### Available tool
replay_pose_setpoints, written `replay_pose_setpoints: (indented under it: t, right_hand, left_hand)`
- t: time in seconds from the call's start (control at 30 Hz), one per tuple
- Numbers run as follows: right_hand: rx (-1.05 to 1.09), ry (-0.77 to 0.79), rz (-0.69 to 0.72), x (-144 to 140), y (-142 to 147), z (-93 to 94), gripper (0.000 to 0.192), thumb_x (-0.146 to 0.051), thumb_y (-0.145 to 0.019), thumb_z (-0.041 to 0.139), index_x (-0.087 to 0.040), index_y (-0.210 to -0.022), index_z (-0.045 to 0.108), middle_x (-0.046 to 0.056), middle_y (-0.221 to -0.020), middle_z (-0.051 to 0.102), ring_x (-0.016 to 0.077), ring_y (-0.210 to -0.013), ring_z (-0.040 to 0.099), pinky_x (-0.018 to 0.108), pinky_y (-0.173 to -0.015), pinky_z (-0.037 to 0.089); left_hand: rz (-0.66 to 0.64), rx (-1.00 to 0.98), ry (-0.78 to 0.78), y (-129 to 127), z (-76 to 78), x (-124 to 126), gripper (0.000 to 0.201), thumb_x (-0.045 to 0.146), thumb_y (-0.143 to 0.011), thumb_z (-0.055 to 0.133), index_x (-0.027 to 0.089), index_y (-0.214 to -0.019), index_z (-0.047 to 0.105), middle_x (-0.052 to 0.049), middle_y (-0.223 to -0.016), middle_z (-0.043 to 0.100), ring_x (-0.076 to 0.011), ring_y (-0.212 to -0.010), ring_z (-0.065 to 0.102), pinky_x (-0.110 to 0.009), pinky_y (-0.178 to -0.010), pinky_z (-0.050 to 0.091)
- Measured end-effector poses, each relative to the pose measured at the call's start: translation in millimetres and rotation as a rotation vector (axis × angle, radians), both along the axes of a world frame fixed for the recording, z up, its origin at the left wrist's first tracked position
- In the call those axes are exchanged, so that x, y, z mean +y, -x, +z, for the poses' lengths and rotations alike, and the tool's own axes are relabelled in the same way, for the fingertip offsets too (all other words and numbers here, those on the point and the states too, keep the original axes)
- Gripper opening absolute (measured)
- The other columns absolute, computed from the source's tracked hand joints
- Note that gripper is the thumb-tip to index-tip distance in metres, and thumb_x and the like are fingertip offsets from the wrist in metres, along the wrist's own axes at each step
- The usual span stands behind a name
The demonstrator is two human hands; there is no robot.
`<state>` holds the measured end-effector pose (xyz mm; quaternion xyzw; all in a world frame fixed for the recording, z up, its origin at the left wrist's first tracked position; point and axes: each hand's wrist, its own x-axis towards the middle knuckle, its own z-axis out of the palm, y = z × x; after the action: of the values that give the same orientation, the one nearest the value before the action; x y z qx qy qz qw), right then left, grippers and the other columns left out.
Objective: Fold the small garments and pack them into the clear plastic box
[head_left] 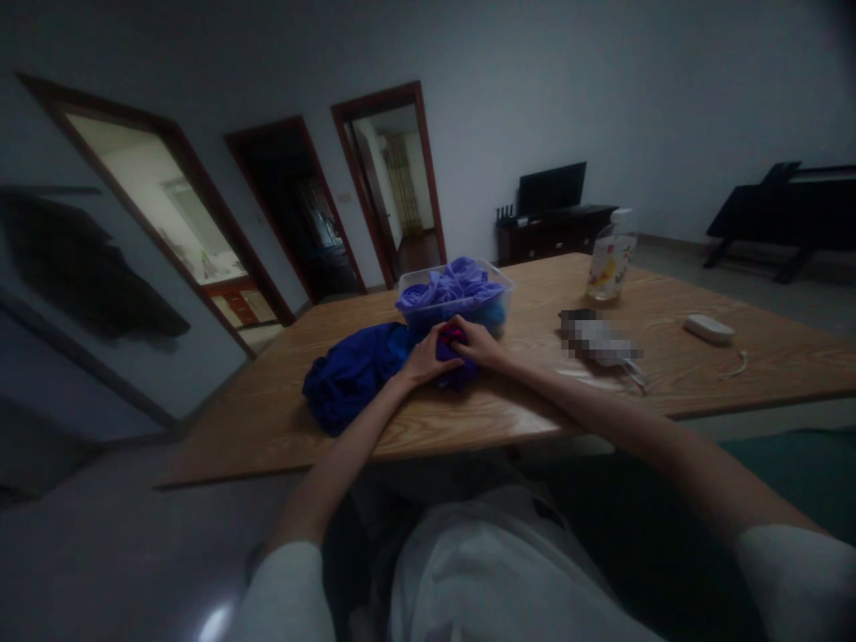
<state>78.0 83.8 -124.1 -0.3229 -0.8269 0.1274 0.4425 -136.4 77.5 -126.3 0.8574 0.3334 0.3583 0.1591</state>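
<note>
A small dark purple cloth (456, 358) with a patch of pink lay bunched on the wooden table (669, 366), near its front edge and directly before the seated person. Both hands were on it at once. The left hand (426, 357) closed on its left side, fingers curled around the fabric; the right hand (480, 346) gripped its right side and top, fingers bent over the bundle. The two hands nearly met, so neither stood nearer than the other; the cloth sat between them. Its long axis could not be made out in the dim light.

Just left of the cloth, touching or nearly so, lay a heap of blue fabric (351, 379). Just behind it stood a clear plastic tub (461, 299) filled with lighter purple cloths. Well off to the right stood a pump bottle (611, 259).
</note>
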Motion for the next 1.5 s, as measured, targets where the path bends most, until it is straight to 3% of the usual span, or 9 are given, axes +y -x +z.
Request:
replay_pose_setpoints:
  t: [0.1, 0.2, 0.4, 0.53, 0.67, 0.8, 0.97, 1.2, 1.5]
  right_hand:
    - [0.043, 0.070, -0.003, 1.2, 0.5, -2.8, 0.028, -0.030, -0.091, 0.060, -0.021, -0.117, 0.059, 0.008, -0.109, 0.073, 0.0269, -0.098, 0.071, 0.036, -0.088, 0.055]
    - [0.044, 0.088, 0.016, 0.6, 1.3, -4.4, 0.031, -0.032, -0.092, 0.061, -0.020, -0.120, 0.058, 0.009, -0.113, 0.072, 0.0270, -0.101, 0.069, 0.038, -0.092, 0.055]
    - [0.042, 0.057, 0.059, -5.3, 1.6, 0.1, 0.034, -0.053, -0.108, 0.049, -0.021, -0.118, 0.059, 0.008, -0.112, 0.070, 0.0249, -0.103, 0.068, 0.037, -0.094, 0.053]
    - [-0.128, -0.044, 0.063, -7.4, -3.1, 4.0, 0.046, -0.059, -0.108, 0.046, -0.019, -0.128, 0.057, 0.012, -0.119, 0.068, 0.0275, -0.106, 0.068, 0.039, -0.094, 0.054]
    - [-0.359, -0.151, 0.048, -8.9, -5.6, 8.0, 0.070, -0.071, -0.099, 0.058, -0.016, -0.142, 0.052, 0.017, -0.131, 0.061, 0.0317, -0.104, 0.070, 0.041, -0.088, 0.056]
    - [-0.423, -0.206, 0.047, -10.1, -4.0, 10.1, 0.083, -0.072, -0.092, 0.068, -0.016, -0.149, 0.049, 0.017, -0.132, 0.057, 0.0283, -0.094, 0.070, 0.039, -0.081, 0.056]
    - [-0.433, -0.229, 0.017, -9.3, -1.4, 7.7, 0.063, -0.053, -0.100, 0.064, -0.016, -0.148, 0.048, 0.016, -0.134, 0.059, 0.0265, -0.098, 0.071, 0.036, -0.083, 0.056]
    - [-0.391, -0.186, 0.033, -7.4, -1.4, 6.9, 0.046, -0.033, -0.098, 0.062, -0.015, -0.140, 0.052, 0.015, -0.130, 0.063, 0.0276, -0.103, 0.071, 0.037, -0.088, 0.055]
    - [-0.383, -0.137, 0.040, -1.0, -2.8, 4.2, 0.035, -0.040, -0.109, 0.047, -0.018, -0.135, 0.058, 0.013, -0.126, 0.065, 0.0260, -0.100, 0.070, 0.038, -0.091, 0.055]
  left_hand:
    - [0.028, 0.012, 0.005, -1.1, 0.8, -2.0, 0.097, 0.059, -0.080, 0.088, 0.025, -0.157, 0.040, -0.011, -0.153, 0.060, -0.0310, -0.137, 0.063, -0.046, -0.117, 0.051]
    - [0.056, 0.032, -0.001, -1.0, 1.5, -2.5, 0.085, 0.055, -0.084, 0.086, 0.024, -0.152, 0.046, -0.010, -0.145, 0.066, -0.0301, -0.131, 0.067, -0.045, -0.114, 0.053]
    - [0.053, 0.060, -0.056, 2.7, 4.4, -0.7, 0.063, 0.044, -0.092, 0.077, 0.023, -0.146, 0.052, -0.010, -0.139, 0.069, -0.0293, -0.126, 0.070, -0.044, -0.110, 0.055]
    - [0.080, 0.070, -0.045, 4.4, 3.3, 2.1, 0.060, 0.044, -0.092, 0.075, 0.024, -0.144, 0.052, -0.010, -0.136, 0.071, -0.0304, -0.122, 0.072, -0.044, -0.107, 0.056]
    - [0.099, 0.069, -0.044, 5.6, -0.1, 7.1, 0.050, 0.036, -0.092, 0.073, 0.022, -0.138, 0.058, -0.009, -0.130, 0.074, -0.0313, -0.117, 0.073, -0.044, -0.104, 0.057]
    - [0.118, 0.072, -0.026, 6.6, -0.7, 10.7, 0.040, 0.027, -0.093, 0.065, 0.024, -0.134, 0.062, -0.007, -0.124, 0.076, -0.0292, -0.113, 0.074, -0.042, -0.103, 0.058]
    - [0.129, 0.113, -0.022, 7.0, 1.5, 10.9, 0.038, 0.037, -0.100, 0.058, 0.021, -0.134, 0.063, -0.009, -0.125, 0.075, -0.0311, -0.115, 0.074, -0.043, -0.102, 0.057]
    - [0.100, 0.108, -0.025, 6.7, 0.7, 10.4, 0.049, 0.056, -0.106, 0.050, 0.021, -0.137, 0.063, -0.011, -0.130, 0.074, -0.0303, -0.118, 0.073, -0.042, -0.105, 0.056]
    - [0.074, 0.101, -0.025, 7.0, 1.3, 9.2, 0.063, 0.069, -0.096, 0.064, 0.020, -0.135, 0.066, -0.011, -0.123, 0.077, -0.0306, -0.111, 0.075, -0.041, -0.099, 0.058]
